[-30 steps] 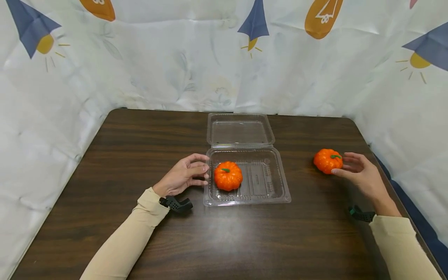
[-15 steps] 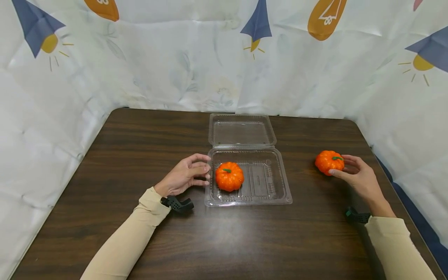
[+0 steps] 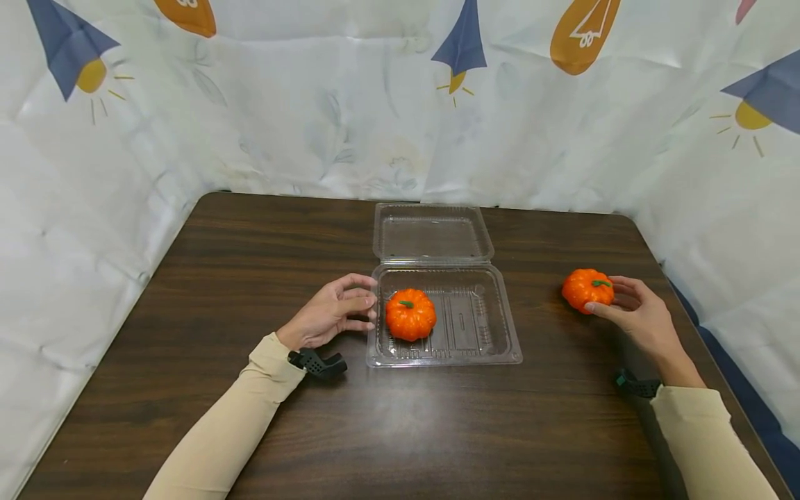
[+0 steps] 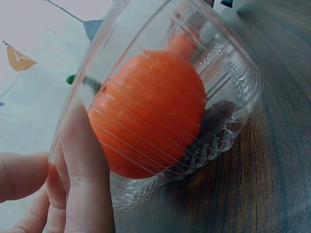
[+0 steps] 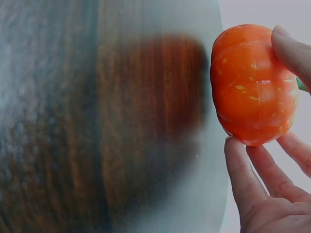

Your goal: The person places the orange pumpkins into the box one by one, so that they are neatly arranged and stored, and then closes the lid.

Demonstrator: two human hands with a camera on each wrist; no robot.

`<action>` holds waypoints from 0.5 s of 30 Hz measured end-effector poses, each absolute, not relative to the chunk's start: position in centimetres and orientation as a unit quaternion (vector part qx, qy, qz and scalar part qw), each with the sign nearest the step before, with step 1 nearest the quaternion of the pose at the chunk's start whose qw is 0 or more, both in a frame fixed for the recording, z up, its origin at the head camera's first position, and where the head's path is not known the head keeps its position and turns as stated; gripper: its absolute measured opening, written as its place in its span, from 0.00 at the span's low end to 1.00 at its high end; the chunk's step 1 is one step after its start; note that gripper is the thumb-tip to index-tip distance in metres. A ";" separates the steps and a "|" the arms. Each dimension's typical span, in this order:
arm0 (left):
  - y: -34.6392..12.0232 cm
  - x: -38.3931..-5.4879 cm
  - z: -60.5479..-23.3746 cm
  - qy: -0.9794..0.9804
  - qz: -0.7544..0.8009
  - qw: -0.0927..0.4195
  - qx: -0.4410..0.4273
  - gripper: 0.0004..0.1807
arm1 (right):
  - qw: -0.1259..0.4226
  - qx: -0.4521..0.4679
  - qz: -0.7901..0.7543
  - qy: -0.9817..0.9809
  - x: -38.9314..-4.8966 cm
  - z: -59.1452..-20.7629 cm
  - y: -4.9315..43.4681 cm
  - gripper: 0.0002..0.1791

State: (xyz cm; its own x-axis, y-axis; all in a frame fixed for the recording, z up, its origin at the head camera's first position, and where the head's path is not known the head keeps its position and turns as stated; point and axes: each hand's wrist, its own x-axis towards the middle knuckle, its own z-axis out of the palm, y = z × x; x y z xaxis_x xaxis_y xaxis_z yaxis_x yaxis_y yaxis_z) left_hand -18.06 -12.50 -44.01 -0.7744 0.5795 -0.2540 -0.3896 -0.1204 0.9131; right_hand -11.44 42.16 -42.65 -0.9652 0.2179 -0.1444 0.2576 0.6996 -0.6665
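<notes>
A clear plastic clamshell container (image 3: 465, 316) lies opened out on the table, its lid (image 3: 434, 232) folded back behind it. One small orange pumpkin (image 3: 410, 316) with a green stem sits in the left part of the base. My left hand (image 3: 334, 310) pinches the base's left rim, thumb on one side and fingers (image 4: 87, 165) against the other. Off to the right, my right hand (image 3: 644, 319) grips a second orange pumpkin (image 3: 584, 290) between thumb and fingertips. In the right wrist view this pumpkin (image 5: 255, 87) has the thumb on one side and several fingers on the other.
The dark wood-grain table (image 3: 400, 430) reaches its right edge just beyond my right hand. A white patterned curtain (image 3: 281, 104) hangs close behind the table and along both sides. Each wrist wears a black strap (image 3: 317, 363).
My right hand has moved slightly left, and its thumb and fingers have come onto the second pumpkin. My left hand stays at the container's rim. The head view has shifted a little.
</notes>
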 end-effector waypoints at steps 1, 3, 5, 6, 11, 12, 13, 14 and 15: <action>-12.5 -18.1 -44.0 0.578 0.744 0.326 0.082 0.18 | 0.027 0.129 -0.368 0.921 -11.4 -42.6 42.1 0.48; -12.5 -18.1 -44.0 0.578 0.744 0.325 0.083 0.18 | 0.024 0.128 -0.372 0.919 -11.3 -42.5 42.1 0.47; -12.5 -18.1 -44.1 0.580 0.743 0.324 0.085 0.19 | 0.021 0.126 -0.375 0.918 -11.2 -42.3 42.0 0.47; -12.5 -18.1 -44.1 0.581 0.742 0.323 0.087 0.19 | 0.019 0.125 -0.375 0.918 -11.2 -42.2 41.9 0.47; -12.6 -18.1 -44.1 0.585 0.739 0.321 0.093 0.19 | 0.008 0.118 -0.374 0.920 -11.1 -41.7 41.7 0.46; -12.5 -18.1 -44.1 0.585 0.739 0.321 0.093 0.19 | 0.006 0.116 -0.374 0.920 -11.0 -41.6 41.6 0.46; -12.5 -18.1 -44.1 0.585 0.739 0.321 0.093 0.19 | 0.004 0.114 -0.373 0.921 -11.0 -41.5 41.6 0.46; -12.5 -18.1 -44.1 0.585 0.739 0.321 0.093 0.19 | 0.003 0.113 -0.373 0.921 -11.0 -41.4 41.5 0.46; -12.5 -18.1 -44.1 0.585 0.739 0.321 0.092 0.19 | 0.002 0.111 -0.374 0.921 -11.0 -41.3 41.4 0.46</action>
